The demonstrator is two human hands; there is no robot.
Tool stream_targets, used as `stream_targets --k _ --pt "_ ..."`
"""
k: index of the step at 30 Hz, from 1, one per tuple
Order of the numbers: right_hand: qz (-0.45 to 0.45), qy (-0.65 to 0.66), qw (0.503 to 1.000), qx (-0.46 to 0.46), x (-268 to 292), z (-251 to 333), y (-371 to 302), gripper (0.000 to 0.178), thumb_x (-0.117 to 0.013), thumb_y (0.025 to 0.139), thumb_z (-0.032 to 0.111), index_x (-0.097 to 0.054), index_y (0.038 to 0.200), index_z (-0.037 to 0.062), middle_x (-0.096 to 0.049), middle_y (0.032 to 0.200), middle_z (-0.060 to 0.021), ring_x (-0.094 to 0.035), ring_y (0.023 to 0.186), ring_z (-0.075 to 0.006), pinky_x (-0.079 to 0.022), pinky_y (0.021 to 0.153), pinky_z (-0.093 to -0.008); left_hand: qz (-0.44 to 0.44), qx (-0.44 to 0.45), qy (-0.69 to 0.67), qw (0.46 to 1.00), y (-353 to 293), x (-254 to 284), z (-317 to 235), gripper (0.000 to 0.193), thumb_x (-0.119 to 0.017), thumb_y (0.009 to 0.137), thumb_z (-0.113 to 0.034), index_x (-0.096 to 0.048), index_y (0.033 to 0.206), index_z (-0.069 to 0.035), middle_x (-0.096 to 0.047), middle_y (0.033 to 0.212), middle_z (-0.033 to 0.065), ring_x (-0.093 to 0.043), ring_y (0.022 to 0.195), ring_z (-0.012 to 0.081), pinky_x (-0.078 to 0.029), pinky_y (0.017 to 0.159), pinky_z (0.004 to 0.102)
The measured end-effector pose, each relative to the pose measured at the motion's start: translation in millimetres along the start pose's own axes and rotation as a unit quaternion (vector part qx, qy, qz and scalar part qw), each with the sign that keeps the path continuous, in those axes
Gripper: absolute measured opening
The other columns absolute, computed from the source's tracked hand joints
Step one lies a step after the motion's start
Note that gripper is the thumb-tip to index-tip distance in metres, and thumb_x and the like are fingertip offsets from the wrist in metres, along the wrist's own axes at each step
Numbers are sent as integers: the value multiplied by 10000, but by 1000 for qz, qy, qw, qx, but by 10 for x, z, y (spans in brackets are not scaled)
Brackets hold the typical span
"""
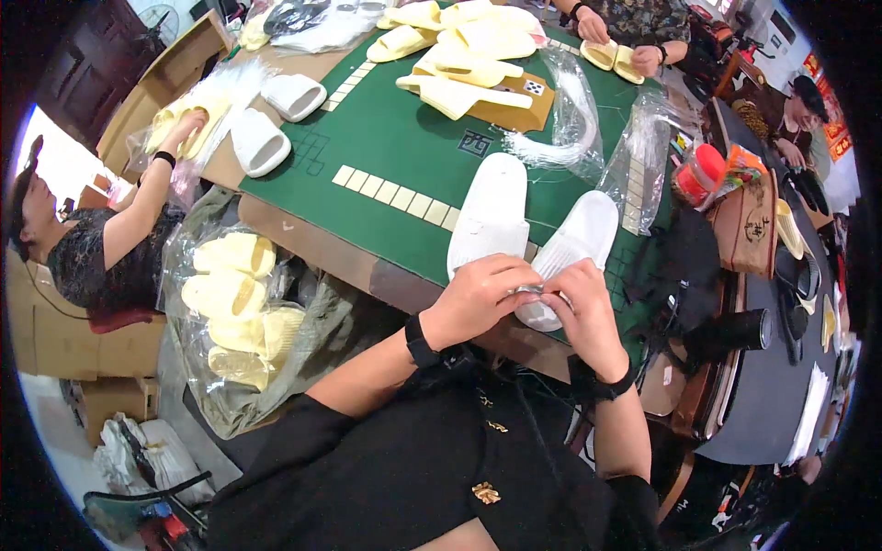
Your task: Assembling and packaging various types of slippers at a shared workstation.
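Observation:
A pair of white slide sandals lies on the green table: the left white slide (pixel 490 207) and the right white slide (pixel 585 231), toes pointing away from me. Over their near ends, my left hand (pixel 480 298) and my right hand (pixel 586 312) meet with fingers pinched together. Between the fingertips shows a small shiny bit, too small to name. My right hand covers part of the right slide's near end. Just beyond the slides lies a bundle of thin white strands (pixel 574 119) in a see-through bag.
Pale yellow slides (pixel 459 55) are heaped at the table's far side. More yellow slides (pixel 241 294) lie in a plastic bag at left. Two co-workers handle yellow slides across the table and at far left. A red-lidded jar (pixel 700 174) stands at right.

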State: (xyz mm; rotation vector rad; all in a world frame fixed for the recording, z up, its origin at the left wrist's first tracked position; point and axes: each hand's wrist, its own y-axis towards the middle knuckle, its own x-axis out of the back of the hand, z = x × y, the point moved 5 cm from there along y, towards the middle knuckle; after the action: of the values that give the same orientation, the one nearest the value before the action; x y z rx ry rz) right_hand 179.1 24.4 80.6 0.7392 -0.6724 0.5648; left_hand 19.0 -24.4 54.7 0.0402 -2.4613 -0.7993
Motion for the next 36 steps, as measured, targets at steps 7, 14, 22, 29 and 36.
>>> stream_targets --k 7,14,22,29,36 --pt "0 -13 1000 2 -103 -9 -42 72 -724 814 84 -668 856 71 -637 854 -73 -556 883 -309 -397 803 -415 -13 20 -13 1000 -51 16 46 170 -775 796 -30 -704 951 -34 -710 972 103 -684 925 295 -562 803 374" --pt "22 -46 998 48 -225 88 -54 118 -753 790 98 -663 860 69 -619 825 -63 -544 871 -293 -389 799 -424 -19 40 8 999 -240 117 35 158 -773 804 -49 -713 950 -33 -692 990 108 -668 953 301 -551 819 389" --pt "3 -16 999 32 -138 114 -14 106 -751 805 103 -687 888 89 -631 823 -42 -564 866 -266 -397 853 -410 -36 12 54 998 -224 136 125 197 -748 737 5 -714 927 -37 -695 986 85 -663 970 288 -550 835 382" --pt "-39 -17 999 17 -96 124 -73 130 -763 808 107 -694 918 100 -672 852 -28 -606 855 -243 -403 900 -411 -27 -15 50 998 -128 24 64 195 -749 719 3 -711 908 -31 -706 934 87 -667 954 296 -541 819 398" --pt "-38 -35 998 37 -102 154 -85 125 -755 802 86 -675 898 85 -675 864 -16 -611 855 -226 -394 935 -439 -19 -20 83 996 -127 -25 82 160 -729 735 -50 -709 891 -77 -702 940 53 -654 993 255 -492 796 380"
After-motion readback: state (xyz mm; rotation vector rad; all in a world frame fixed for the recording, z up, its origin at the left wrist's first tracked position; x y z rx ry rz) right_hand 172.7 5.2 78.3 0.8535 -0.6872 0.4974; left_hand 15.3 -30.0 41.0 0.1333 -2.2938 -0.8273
